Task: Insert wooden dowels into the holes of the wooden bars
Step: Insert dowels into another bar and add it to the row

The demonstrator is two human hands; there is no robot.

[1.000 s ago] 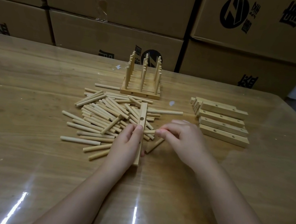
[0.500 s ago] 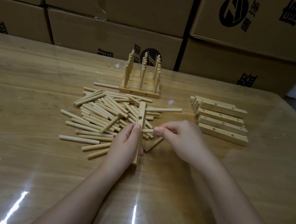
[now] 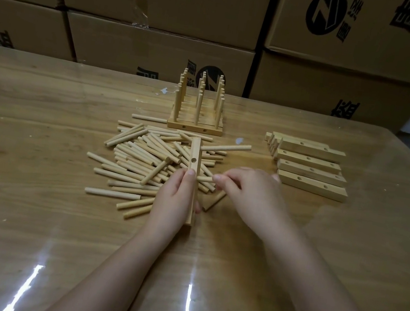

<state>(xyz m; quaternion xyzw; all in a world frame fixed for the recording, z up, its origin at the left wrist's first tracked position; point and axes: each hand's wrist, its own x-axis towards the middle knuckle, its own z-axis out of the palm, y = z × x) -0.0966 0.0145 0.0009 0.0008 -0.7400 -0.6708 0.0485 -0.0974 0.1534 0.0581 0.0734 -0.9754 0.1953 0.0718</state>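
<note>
Dowel [image 3: 205,179] pinched at its 3 o'clock end by fingertips of right hand [image 3: 253,198], 9 o'clock end meeting wooden bar [image 3: 195,151]; bar gripped in left hand [image 3: 174,199], thumb pressed along top, over dowel pile [image 3: 142,156] on table [image 3: 45,103].

Left hand [image 3: 174,199] grips pale drilled wooden bar [image 3: 195,151], thumb along its top; right hand [image 3: 254,195] pinches short round wooden dowel [image 3: 204,179]

Head view: you look forward and down, close over your table [image 3: 31,106].
Far edge: stacked boxes [image 3: 156,50].
</note>
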